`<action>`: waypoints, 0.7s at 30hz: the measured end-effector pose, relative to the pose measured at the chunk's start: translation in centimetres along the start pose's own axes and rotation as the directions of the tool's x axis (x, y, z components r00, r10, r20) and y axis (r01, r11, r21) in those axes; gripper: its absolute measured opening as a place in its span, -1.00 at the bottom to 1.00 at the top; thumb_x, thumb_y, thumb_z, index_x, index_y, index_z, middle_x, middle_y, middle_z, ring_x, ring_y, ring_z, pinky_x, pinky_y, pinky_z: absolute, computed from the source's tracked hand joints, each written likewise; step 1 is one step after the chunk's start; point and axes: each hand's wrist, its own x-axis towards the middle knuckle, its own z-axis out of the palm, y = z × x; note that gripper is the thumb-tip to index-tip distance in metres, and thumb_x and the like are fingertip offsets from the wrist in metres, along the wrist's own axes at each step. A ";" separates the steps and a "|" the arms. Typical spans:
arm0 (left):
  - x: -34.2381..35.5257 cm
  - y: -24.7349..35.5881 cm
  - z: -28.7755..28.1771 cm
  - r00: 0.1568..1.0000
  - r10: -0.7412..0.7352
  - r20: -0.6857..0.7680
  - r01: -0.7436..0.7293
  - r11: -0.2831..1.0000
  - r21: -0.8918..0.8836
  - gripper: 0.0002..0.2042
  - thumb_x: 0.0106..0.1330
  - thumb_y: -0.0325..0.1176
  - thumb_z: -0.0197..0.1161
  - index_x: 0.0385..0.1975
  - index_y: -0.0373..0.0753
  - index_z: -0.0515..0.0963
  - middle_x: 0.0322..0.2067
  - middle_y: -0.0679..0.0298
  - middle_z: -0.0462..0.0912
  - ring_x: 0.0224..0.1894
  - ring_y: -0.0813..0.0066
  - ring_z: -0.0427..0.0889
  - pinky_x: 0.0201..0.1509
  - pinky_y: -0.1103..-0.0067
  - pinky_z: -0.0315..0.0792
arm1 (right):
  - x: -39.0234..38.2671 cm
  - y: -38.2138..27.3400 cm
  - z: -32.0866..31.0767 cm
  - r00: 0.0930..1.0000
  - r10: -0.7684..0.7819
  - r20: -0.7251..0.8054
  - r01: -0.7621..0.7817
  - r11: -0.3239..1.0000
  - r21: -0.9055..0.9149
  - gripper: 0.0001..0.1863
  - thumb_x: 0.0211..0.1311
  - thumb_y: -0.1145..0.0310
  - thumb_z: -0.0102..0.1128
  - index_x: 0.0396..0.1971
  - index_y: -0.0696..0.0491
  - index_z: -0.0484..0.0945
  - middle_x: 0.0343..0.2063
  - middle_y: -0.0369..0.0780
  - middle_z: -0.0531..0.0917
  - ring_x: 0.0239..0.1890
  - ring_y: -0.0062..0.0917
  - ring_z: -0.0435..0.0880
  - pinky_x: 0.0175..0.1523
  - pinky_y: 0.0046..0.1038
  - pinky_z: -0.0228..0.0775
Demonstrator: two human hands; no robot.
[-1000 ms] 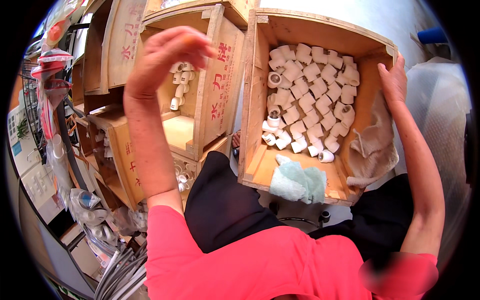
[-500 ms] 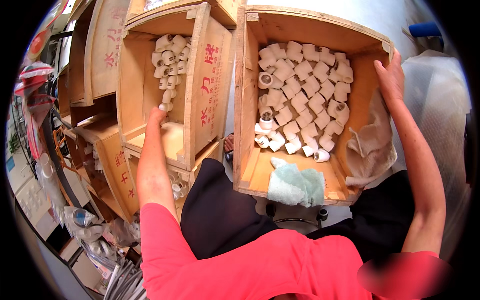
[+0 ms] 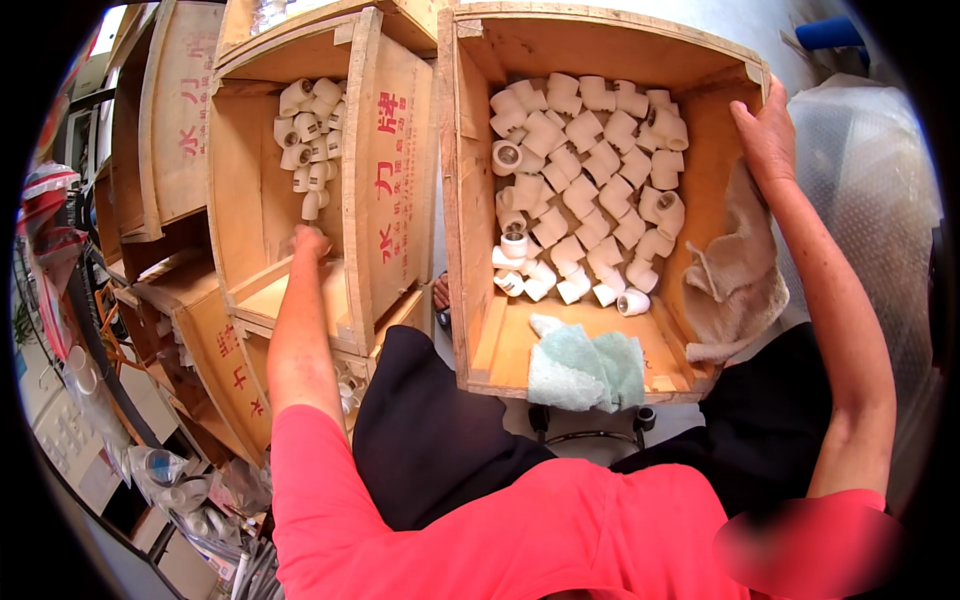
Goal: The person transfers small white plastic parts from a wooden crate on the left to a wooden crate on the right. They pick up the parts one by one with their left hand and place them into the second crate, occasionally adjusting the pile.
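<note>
My left hand reaches into a wooden crate on the left, its fingers curled in. Whether anything is inside them is hidden. Just beyond it, white plastic pipe fittings stand in a narrow group on the crate's floor. On the right, a second wooden crate tilts toward me at my lap. My right hand grips its right rim, thumb on the inner side. Rows of white elbow fittings cover its floor. A pale green cloth hangs over its near edge.
A beige cloth drapes over the right crate's side. More wooden crates are stacked at the left, beside bagged parts. Clear bubble wrap lies at the right, with a blue roll behind it.
My left hand has shifted right within the left crate, and the white piece at its fingertips no longer shows there. The whole view has shifted slightly. My right hand keeps its grip.
</note>
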 end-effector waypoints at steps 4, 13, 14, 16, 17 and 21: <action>-2.3 2.1 1.5 0.994 0.043 -0.105 -0.031 0.994 0.109 -0.30 0.01 -0.46 0.32 0.19 -0.33 0.15 0.12 -0.16 0.28 0.03 0.00 0.49 -0.20 0.31 0.63 | 0.0 0.3 -0.4 1.000 -0.012 -0.011 0.012 1.000 -0.004 -0.38 0.10 0.23 0.14 0.19 0.02 0.23 -0.01 -0.01 0.55 0.06 -0.11 0.51 0.15 -0.27 0.32; -0.4 0.1 1.2 0.977 0.111 -0.182 -0.103 0.993 0.054 -0.34 -0.01 -0.34 0.36 0.15 -0.24 0.26 0.10 -0.14 0.31 0.15 -0.01 0.37 0.16 0.39 0.38 | 0.1 0.2 0.2 1.000 -0.023 -0.011 0.023 1.000 0.009 -0.39 0.11 0.24 0.15 0.18 0.02 0.24 -0.02 -0.01 0.56 0.05 -0.10 0.52 0.15 -0.27 0.32; -0.7 0.8 1.5 0.982 0.089 -0.166 -0.085 0.996 0.030 -0.34 -0.01 -0.32 0.37 0.15 -0.22 0.27 0.10 -0.14 0.32 0.15 -0.02 0.36 0.20 0.39 0.35 | 0.2 0.4 0.1 1.000 -0.021 -0.013 0.021 1.000 0.005 -0.39 0.10 0.24 0.16 0.18 0.01 0.24 -0.02 -0.01 0.56 0.05 -0.10 0.52 0.16 -0.27 0.32; -0.9 1.2 1.7 0.983 0.087 -0.165 -0.071 0.993 0.098 -0.37 -0.01 -0.29 0.38 0.13 -0.18 0.31 0.09 -0.14 0.32 0.15 -0.02 0.37 0.22 0.40 0.31 | 0.1 0.3 0.0 1.000 -0.016 -0.014 0.016 1.000 -0.007 -0.38 0.10 0.24 0.16 0.19 0.02 0.24 -0.01 -0.01 0.55 0.05 -0.10 0.51 0.16 -0.27 0.32; -0.9 1.2 1.9 0.978 0.108 -0.177 -0.075 0.979 0.188 -0.38 -0.01 -0.28 0.38 0.12 -0.17 0.33 0.09 -0.15 0.33 0.14 -0.02 0.37 0.22 0.40 0.32 | 0.1 0.2 0.0 1.000 -0.014 -0.013 0.014 1.000 -0.009 -0.38 0.10 0.24 0.16 0.19 0.02 0.24 -0.01 -0.01 0.55 0.05 -0.10 0.51 0.16 -0.27 0.32; 0.1 1.1 2.7 0.987 0.142 -0.074 -0.124 0.970 0.211 -0.41 -0.02 -0.24 0.40 0.08 -0.17 0.39 0.05 -0.14 0.36 0.09 0.05 0.41 0.16 0.41 0.35 | 0.3 0.5 0.3 0.997 -0.068 -0.040 0.069 0.998 0.013 -0.37 0.09 0.22 0.15 0.18 0.04 0.23 -0.04 0.02 0.56 0.03 -0.07 0.52 0.14 -0.24 0.33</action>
